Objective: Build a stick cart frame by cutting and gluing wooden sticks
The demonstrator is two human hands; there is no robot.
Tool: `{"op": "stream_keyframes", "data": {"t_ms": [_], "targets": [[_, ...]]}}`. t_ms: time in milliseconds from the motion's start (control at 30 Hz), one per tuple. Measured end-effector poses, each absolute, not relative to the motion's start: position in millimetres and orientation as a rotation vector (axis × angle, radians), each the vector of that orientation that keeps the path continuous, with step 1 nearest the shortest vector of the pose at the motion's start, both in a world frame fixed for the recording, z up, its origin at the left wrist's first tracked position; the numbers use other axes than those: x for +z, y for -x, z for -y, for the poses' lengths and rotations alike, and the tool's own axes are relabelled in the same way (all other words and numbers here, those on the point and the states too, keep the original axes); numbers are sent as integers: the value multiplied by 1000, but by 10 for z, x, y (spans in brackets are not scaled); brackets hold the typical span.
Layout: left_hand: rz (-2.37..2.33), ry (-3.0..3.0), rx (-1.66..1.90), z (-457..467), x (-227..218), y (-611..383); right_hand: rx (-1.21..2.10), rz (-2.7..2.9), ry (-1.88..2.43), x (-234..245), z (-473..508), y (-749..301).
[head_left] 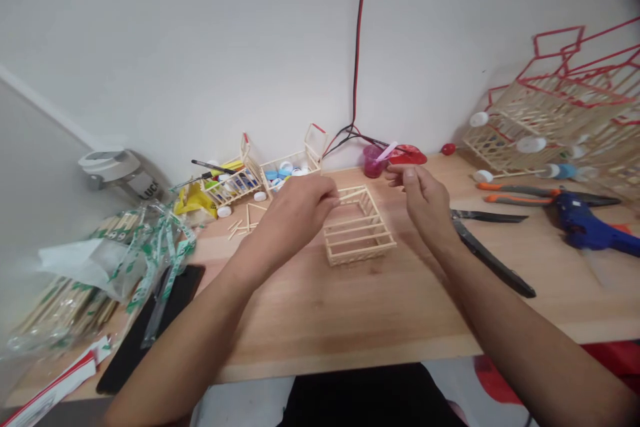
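A small basket-like frame of thin wooden sticks point(361, 255) rests on the table in front of me, with crossbars over its near part. At its far left corner, my left hand point(305, 205) is closed in a pinch on a thin wooden stick point(353, 194); I cannot tell whether that stick is joined to the frame. My right hand point(425, 200) hovers to the right of the frame, thumb and forefinger pressed together. Whatever may be between those fingertips is too small to make out. Several loose stick pieces point(245, 225) lie left of the frame.
Two small stick carts point(233, 192) hold bottle caps and tubes at the back. Pink cup point(374, 163) by the wall. To the right are cutters point(487, 253), pliers point(525, 195), a blue glue gun point(583, 223) and larger stick carts point(530, 107). Bagged sticks point(75, 300) and a bottle point(123, 177) stand left.
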State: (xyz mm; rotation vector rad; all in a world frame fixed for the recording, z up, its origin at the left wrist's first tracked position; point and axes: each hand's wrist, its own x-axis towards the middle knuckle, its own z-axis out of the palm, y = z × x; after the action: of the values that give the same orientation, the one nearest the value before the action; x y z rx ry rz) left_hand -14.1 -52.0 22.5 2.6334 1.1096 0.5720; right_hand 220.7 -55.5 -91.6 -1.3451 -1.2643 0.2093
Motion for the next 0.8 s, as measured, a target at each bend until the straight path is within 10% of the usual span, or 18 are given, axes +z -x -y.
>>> {"op": "stream_keyframes", "data": {"t_ms": [800], "targets": [[-896,-2029,737,90,566,151,-268,1378,1847,-618,1403,-3282]]}}
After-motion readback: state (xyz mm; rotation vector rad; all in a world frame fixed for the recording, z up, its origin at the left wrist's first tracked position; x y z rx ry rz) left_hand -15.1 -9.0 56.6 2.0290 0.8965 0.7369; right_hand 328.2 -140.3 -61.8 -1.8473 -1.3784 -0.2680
